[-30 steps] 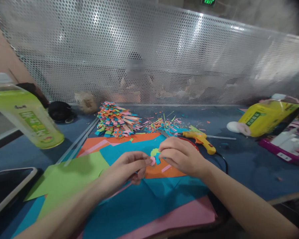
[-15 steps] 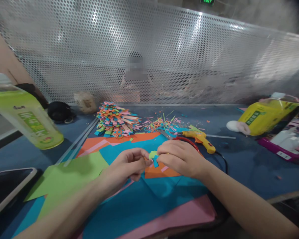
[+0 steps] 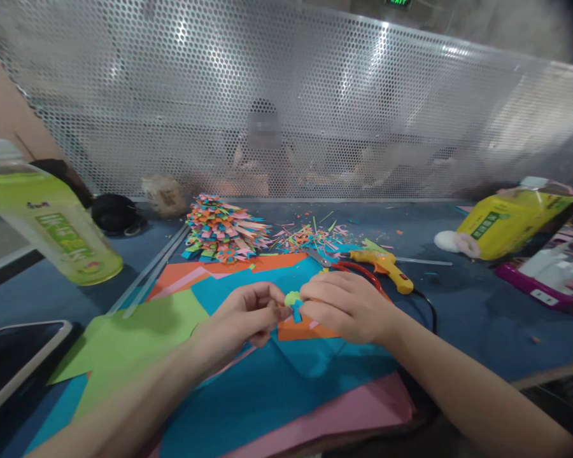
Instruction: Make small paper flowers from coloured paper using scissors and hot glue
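Observation:
Between my two hands is a small paper piece [image 3: 293, 298], light green with a scalloped edge, with a blue paper strip [image 3: 297, 311] against its lower side. My left hand [image 3: 254, 314] pinches its left edge between thumb and forefinger. From the right, my right hand [image 3: 346, 305] has its fingers closed at the other edge; the fingertips partly hide what they grip. Beneath both hands lie an orange sheet [image 3: 291, 331] and a large blue sheet [image 3: 248, 394]. Just beyond my right hand are scissors with red handles [image 3: 363, 270], partly covered by the hand.
A cone of colourful paper strips [image 3: 222, 232] stands behind the sheets, beside paper scraps [image 3: 310, 236]. A yellow glue gun [image 3: 384, 264] lies at the right. Drink bottles stand left [image 3: 62, 222] and lean right [image 3: 510, 216]. A phone [image 3: 19, 362] lies near left. A perforated metal screen [image 3: 315, 95] closes the back.
Both hands stay almost in place, holding the green paper piece. A small yellow bit now shows above my right hand's knuckles. The person behind the screen has shifted slightly.

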{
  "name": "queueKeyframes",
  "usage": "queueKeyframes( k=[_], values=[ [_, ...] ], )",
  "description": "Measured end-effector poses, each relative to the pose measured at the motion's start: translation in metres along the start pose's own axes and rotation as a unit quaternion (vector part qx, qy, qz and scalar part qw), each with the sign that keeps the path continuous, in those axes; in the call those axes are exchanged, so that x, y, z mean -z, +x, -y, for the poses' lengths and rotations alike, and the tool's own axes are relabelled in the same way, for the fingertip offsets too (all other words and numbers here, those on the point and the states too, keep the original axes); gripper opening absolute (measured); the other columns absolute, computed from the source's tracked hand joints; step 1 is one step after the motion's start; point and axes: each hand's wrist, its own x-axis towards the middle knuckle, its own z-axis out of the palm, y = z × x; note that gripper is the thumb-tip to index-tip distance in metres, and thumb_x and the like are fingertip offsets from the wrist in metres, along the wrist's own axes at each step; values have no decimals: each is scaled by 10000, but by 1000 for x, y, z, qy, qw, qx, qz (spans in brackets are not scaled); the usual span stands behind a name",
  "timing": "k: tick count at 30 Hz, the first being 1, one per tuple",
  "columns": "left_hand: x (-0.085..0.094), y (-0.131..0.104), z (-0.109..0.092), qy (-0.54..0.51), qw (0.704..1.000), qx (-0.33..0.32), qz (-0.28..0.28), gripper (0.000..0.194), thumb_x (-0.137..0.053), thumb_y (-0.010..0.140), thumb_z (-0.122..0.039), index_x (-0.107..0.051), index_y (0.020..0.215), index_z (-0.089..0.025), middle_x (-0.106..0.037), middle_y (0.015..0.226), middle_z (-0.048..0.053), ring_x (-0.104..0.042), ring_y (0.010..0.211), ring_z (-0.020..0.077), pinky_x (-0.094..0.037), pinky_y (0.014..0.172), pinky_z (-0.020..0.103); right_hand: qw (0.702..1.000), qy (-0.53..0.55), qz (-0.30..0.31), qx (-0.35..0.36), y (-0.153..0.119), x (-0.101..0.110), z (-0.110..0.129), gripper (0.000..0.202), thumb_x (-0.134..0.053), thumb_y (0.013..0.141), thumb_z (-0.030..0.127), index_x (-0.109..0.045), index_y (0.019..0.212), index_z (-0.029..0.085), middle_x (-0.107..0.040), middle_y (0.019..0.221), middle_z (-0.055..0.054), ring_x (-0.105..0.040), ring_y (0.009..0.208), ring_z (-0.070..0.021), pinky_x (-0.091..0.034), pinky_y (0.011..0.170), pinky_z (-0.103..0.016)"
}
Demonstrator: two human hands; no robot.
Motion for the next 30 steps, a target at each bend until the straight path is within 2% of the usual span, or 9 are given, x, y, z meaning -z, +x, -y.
queueKeyframes(
  k=[8, 13, 15, 17, 19, 22, 26, 28, 30],
  values=[
    [4, 2, 5, 10, 1000, -2, 11, 186, -649, 661, -233, -475, 665, -168, -360, 494, -90, -266, 382, 12, -187, 358, 150, 1000, -1, -6, -1, 2, 0, 1, 224, -349, 865, 120, -549, 774, 165, -611, 796, -33, -525, 720, -119, -458, 629, -242],
    [3, 1, 2, -4, 1000, 13, 14, 170, -651, 649, -212, -490, 677, -163, -370, 510, -82, -255, 392, 10, -171, 361, 147, 1000, 13, 11, -3, -1, -1, -1, 151, -397, 845, 112, -539, 807, 147, -613, 802, -54, -529, 728, -136, -455, 630, -254],
    [2, -1, -4, -32, 999, 26, 5, 167, -639, 638, -227, -524, 741, -166, -388, 533, -71, -258, 403, 15, -154, 359, 148, 998, 43, 28, -33, -3, -4, -2, 113, -427, 830, 111, -534, 838, 148, -606, 823, -58, -532, 751, -138, -456, 655, -257],
    [3, -2, -10, -65, 997, 25, -23, 255, -618, 621, -265, -546, 848, -174, -419, 567, -55, -310, 424, 36, -156, 351, 153, 985, 115, 37, -121, -6, -9, -4, 92, -457, 811, 111, -524, 852, 159, -591, 822, -47, -532, 754, -125, -455, 658, -242],
    [6, -2, -14, -82, 994, 1, -68, 327, -607, 609, -286, -544, 911, -179, -474, 629, -32, -405, 490, 67, -212, 359, 158, 944, 214, 29, -249, -7, -14, -4, 55, -490, 796, 140, -512, 835, 173, -566, 783, -23, -523, 691, -101, -449, 608, -212],
    [12, 1, -13, -32, 987, -79, -138, 331, -619, 624, -258, -556, 940, -183, -558, 760, 2, -487, 610, 94, -328, 436, 174, 844, 347, -1, -409, -6, -22, -4, 87, -549, 761, 236, -485, 778, 180, -530, 742, -6, -513, 638, -87, -440, 544, -191],
    [14, 5, -6, 80, 973, -165, -144, 321, -621, 683, -269, -564, 989, -189, -619, 886, 31, -506, 633, 94, -373, 504, 197, 717, 485, 19, -501, -4, -26, -3, 209, -603, 708, 329, -470, 755, 175, -506, 669, 16, -511, 557, -80, -450, 486, -198],
    [12, 6, -5, 113, 967, -174, -147, 358, -630, 681, -281, -555, 1015, -178, -642, 897, 45, -521, 638, 103, -376, 504, 204, 657, 539, 59, -524, -3, -25, -1, 249, -603, 705, 378, -469, 763, 177, -494, 610, 37, -490, 484, -69, -444, 431, -192],
    [9, 5, -6, 128, 965, -168, -154, 405, -650, 660, -287, -548, 1031, -164, -661, 883, 53, -536, 628, 108, -374, 494, 205, 614, 568, 84, -542, -2, -24, 0, 281, -612, 693, 411, -463, 746, 179, -500, 589, 43, -495, 470, -67, -452, 408, -188]
  ],
)
